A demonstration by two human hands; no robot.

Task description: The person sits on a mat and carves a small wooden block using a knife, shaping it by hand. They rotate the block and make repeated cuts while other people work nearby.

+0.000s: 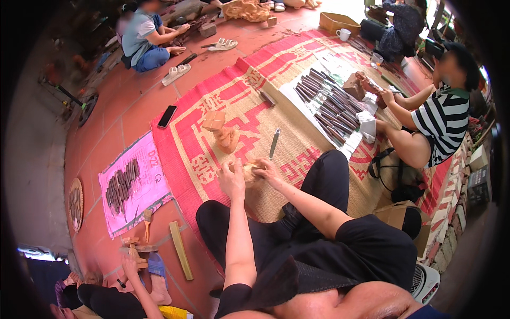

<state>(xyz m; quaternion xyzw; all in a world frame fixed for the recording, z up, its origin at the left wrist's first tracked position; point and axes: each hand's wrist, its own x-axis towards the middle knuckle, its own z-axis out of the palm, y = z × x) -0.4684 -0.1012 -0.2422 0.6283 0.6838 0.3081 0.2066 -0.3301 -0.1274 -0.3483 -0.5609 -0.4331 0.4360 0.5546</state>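
Left hand (231, 179) and right hand (271, 172) are both pinching a pale wooden piece (249, 175) between them, over the woven mat (295, 127). From my end of the feed, the hands are covering so much that I honestly can't tell its long axis or which way it's pointing. Just beyond, an orange-brown carving (227, 139) is sitting. Way out far right, a tan bin (340, 24) and white mug (344, 35) are sitting close together, contents too small for me to make out.

Red-and-straw mat (304, 127) over tile floor (122, 119); phone (167, 116) on it, left of the fingers (264, 166); carved wood lump (227, 140) and slim tool (274, 143) just beyond them; white sheet (294, 97) off right, honestly pretty loaded.
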